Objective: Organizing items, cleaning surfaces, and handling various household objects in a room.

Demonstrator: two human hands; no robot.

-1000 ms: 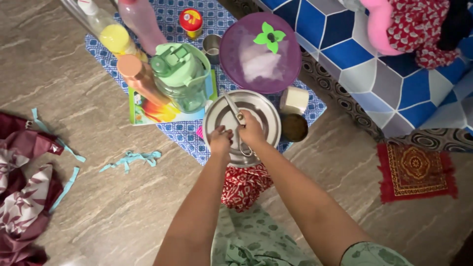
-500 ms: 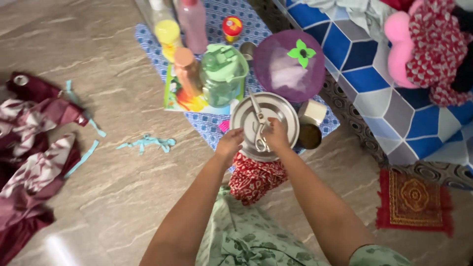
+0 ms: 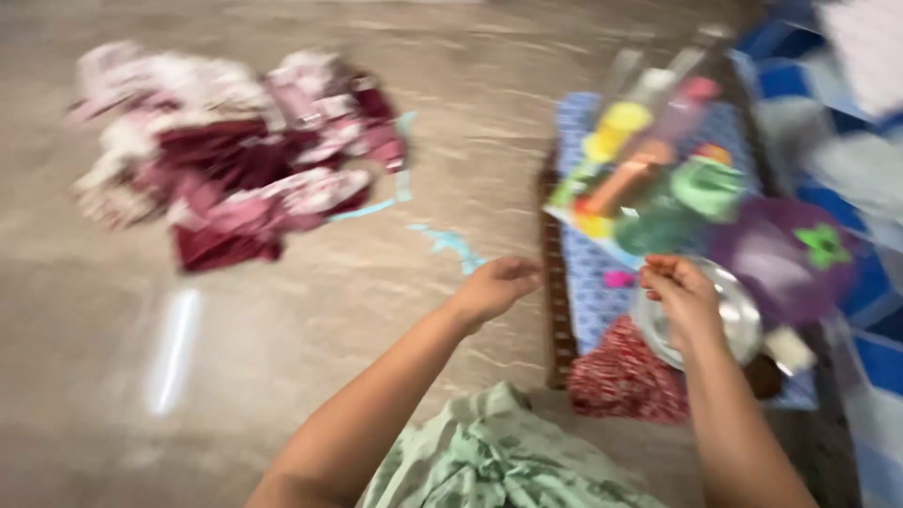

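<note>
The whole view is smeared by motion, so fine detail is lost. The right hand (image 3: pixel 685 293) sits at about four o'clock in the frame, curled over the near rim of a round steel plate (image 3: pixel 738 325), fingers bent inward; something small and orange-red shows at its fingertips, too blurred to say what it is or whether it is truly gripped. The plate lies on a blue patterned mat (image 3: pixel 588 282), with a red patterned cloth (image 3: pixel 625 381) just beside it at the plate's seven o'clock.

The left hand (image 3: pixel 497 285) hangs just left of the mat's edge, near the centre of the frame, fingers loosely curled and holding nothing I can make out. At its eleven o'clock a pale blue strip (image 3: pixel 451 246) lies on the stone floor (image 3: pixel 235 376).

At the plate's one o'clock sits a purple round lid (image 3: pixel 781 268) with a green flower shape on it. At the plate's eleven o'clock stands a cluster of containers: a green jug (image 3: pixel 701 193), an orange bottle (image 3: pixel 625 179) and a yellow-capped bottle (image 3: pixel 616 127).

Well apart, at ten o'clock in the frame, a heap of maroon and pink cloth (image 3: pixel 245 169) lies on the floor. The person's green patterned garment (image 3: pixel 489 461) fills the six o'clock edge
</note>
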